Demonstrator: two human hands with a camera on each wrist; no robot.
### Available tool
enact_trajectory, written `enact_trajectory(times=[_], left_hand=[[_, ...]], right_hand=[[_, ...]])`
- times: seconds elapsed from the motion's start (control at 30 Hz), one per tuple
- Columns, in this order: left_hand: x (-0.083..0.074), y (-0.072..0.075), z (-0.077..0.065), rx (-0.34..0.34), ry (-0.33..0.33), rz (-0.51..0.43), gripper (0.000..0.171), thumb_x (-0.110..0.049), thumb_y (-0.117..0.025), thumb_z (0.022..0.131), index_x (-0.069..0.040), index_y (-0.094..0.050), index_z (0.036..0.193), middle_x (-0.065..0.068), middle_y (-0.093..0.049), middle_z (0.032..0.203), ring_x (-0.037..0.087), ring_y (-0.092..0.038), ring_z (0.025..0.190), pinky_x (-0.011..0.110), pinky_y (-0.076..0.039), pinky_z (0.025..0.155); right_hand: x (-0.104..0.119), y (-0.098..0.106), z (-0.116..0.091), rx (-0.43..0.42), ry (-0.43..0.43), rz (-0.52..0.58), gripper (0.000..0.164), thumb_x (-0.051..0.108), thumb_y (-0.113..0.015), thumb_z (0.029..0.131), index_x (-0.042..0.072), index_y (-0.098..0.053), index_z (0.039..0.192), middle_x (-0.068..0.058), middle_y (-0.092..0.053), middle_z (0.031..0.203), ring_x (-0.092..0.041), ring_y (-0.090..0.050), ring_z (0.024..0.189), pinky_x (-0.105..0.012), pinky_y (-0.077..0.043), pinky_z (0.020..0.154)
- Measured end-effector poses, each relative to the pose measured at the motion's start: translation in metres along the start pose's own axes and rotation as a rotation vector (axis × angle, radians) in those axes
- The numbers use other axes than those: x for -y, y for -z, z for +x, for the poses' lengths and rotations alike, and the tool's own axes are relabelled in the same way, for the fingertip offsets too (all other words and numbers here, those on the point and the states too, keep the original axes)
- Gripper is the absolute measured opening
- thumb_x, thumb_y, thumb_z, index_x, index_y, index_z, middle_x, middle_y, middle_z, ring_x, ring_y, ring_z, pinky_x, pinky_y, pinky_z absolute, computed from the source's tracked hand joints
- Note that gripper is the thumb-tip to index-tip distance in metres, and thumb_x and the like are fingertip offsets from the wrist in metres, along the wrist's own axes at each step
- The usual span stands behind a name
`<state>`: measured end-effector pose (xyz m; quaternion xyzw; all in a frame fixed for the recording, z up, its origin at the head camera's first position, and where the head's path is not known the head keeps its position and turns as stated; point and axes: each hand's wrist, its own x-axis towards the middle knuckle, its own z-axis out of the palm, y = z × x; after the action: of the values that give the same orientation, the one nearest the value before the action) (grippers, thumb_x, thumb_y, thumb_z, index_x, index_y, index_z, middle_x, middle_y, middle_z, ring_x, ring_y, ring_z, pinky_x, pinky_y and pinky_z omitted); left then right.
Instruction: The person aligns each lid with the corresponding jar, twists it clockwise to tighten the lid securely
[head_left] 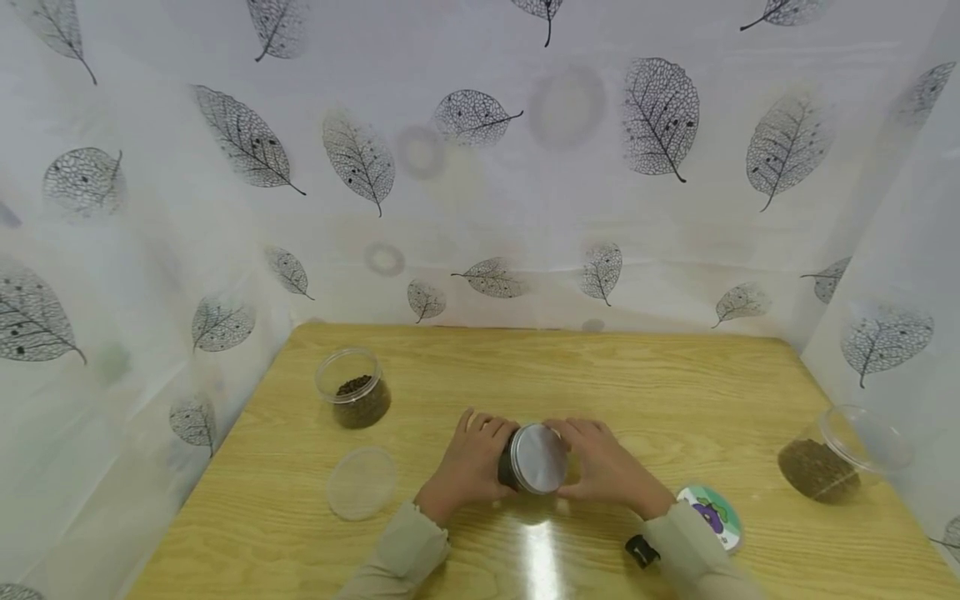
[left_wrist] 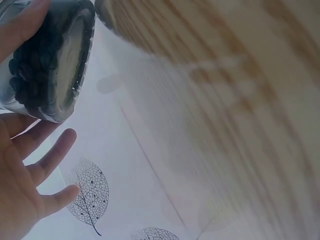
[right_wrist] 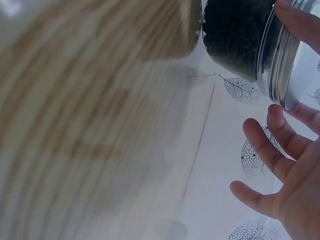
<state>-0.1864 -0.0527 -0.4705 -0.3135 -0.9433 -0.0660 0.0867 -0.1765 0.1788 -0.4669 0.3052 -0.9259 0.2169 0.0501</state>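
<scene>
A clear jar (head_left: 508,463) with a silver screw lid (head_left: 542,458) is tilted between my two hands over the middle of the table. My left hand (head_left: 474,458) grips the body of the jar, thumb on one side and fingers on the other. Dark bean-like pieces show through the glass-clear wall of the jar (left_wrist: 32,70) in the left wrist view. At the lid end, my right hand (head_left: 606,467) pinches the rim between thumb and fingers. The right wrist view shows the lid (right_wrist: 285,65) on the jar, with some fingers of that hand spread apart.
A clear open tub (head_left: 362,404) of dark brown bits stands at the back left. In front of it lies a translucent round lid (head_left: 362,484). Another clear tub (head_left: 817,471) with brown contents is at the right. By my right sleeve lie a round eggplant-picture disc (head_left: 716,517) and a small black object (head_left: 642,551).
</scene>
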Motion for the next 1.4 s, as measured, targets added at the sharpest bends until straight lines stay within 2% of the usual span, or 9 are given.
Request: enact_trajectory(times=[0.2, 0.33, 0.57, 0.7, 0.8, 0.9, 1.1, 1.23, 1.4], left_hand=[[0.0, -0.002, -0.003, -0.018, -0.009, 0.012, 0.087, -0.06, -0.082, 0.055, -0.019, -0.051, 0.125, -0.003, -0.058, 0.118, 0.02, -0.051, 0.113, 0.052, -0.035, 0.106], [0.001, -0.005, -0.004, -0.03, -0.011, 0.019, 0.087, -0.06, -0.082, 0.055, -0.019, -0.052, 0.125, -0.003, -0.059, 0.118, 0.02, -0.051, 0.113, 0.053, -0.035, 0.106], [0.001, -0.007, -0.006, -0.062, -0.018, 0.04, 0.088, -0.063, -0.08, 0.055, -0.018, -0.052, 0.126, -0.003, -0.059, 0.117, 0.02, -0.052, 0.112, 0.053, -0.035, 0.106], [0.001, -0.008, -0.007, -0.066, -0.02, 0.03, 0.088, -0.062, -0.08, 0.056, -0.018, -0.051, 0.125, -0.003, -0.059, 0.117, 0.02, -0.052, 0.112, 0.053, -0.035, 0.106], [0.002, -0.01, -0.007, -0.064, -0.019, 0.019, 0.088, -0.061, -0.082, 0.055, -0.017, -0.051, 0.125, -0.002, -0.059, 0.118, 0.02, -0.052, 0.112, 0.053, -0.034, 0.106], [0.003, -0.01, -0.007, -0.056, -0.018, 0.006, 0.089, -0.06, -0.083, 0.054, -0.018, -0.051, 0.126, -0.003, -0.059, 0.118, 0.02, -0.051, 0.113, 0.053, -0.034, 0.106], [0.007, -0.008, -0.005, -0.043, -0.031, -0.029, 0.086, -0.056, -0.084, 0.055, -0.019, -0.051, 0.126, -0.003, -0.058, 0.119, 0.021, -0.051, 0.114, 0.055, -0.034, 0.106], [0.009, -0.009, -0.004, -0.03, -0.039, -0.028, 0.086, -0.055, -0.084, 0.056, -0.019, -0.05, 0.127, -0.003, -0.057, 0.12, 0.021, -0.05, 0.115, 0.055, -0.033, 0.107], [0.013, -0.01, -0.002, -0.037, -0.044, -0.022, 0.085, -0.056, -0.083, 0.058, -0.018, -0.05, 0.127, -0.003, -0.058, 0.12, 0.021, -0.051, 0.115, 0.055, -0.033, 0.107]], right_hand=[[0.006, -0.009, -0.004, -0.046, -0.041, -0.016, 0.096, 0.051, -0.086, 0.053, 0.009, -0.048, 0.131, 0.003, -0.059, 0.108, -0.011, -0.053, 0.094, -0.05, -0.037, 0.096], [0.012, -0.014, -0.006, -0.069, -0.089, -0.033, 0.094, 0.054, -0.084, 0.053, 0.009, -0.05, 0.128, 0.002, -0.06, 0.108, -0.011, -0.053, 0.093, -0.048, -0.037, 0.098], [0.026, -0.022, -0.009, -0.112, -0.205, -0.074, 0.089, 0.06, -0.081, 0.054, 0.006, -0.055, 0.119, -0.005, -0.063, 0.111, -0.021, -0.058, 0.1, -0.05, -0.037, 0.098], [0.029, -0.023, -0.01, -0.107, -0.218, -0.123, 0.093, 0.064, -0.078, 0.054, 0.003, -0.054, 0.12, -0.01, -0.062, 0.113, -0.028, -0.058, 0.105, -0.053, -0.038, 0.098], [0.027, -0.019, -0.01, -0.072, -0.176, -0.175, 0.105, 0.064, -0.08, 0.052, 0.003, -0.048, 0.131, -0.014, -0.06, 0.116, -0.032, -0.057, 0.108, -0.058, -0.038, 0.097], [0.02, -0.013, -0.007, -0.039, -0.081, -0.215, 0.113, 0.059, -0.085, 0.049, 0.007, -0.04, 0.139, -0.011, -0.059, 0.114, -0.031, -0.055, 0.106, -0.061, -0.035, 0.096], [0.011, 0.0, 0.004, 0.006, 0.106, -0.189, 0.109, 0.048, -0.089, 0.049, 0.017, -0.039, 0.141, 0.001, -0.052, 0.102, -0.018, -0.05, 0.098, -0.058, -0.028, 0.101], [0.009, 0.004, 0.007, 0.007, 0.143, -0.18, 0.103, 0.046, -0.088, 0.051, 0.019, -0.042, 0.139, 0.004, -0.052, 0.098, -0.014, -0.049, 0.096, -0.056, -0.027, 0.1], [0.009, -0.001, 0.01, -0.019, 0.118, -0.221, 0.098, 0.049, -0.087, 0.052, 0.016, -0.046, 0.135, 0.003, -0.055, 0.102, -0.015, -0.052, 0.098, -0.056, -0.029, 0.099]])
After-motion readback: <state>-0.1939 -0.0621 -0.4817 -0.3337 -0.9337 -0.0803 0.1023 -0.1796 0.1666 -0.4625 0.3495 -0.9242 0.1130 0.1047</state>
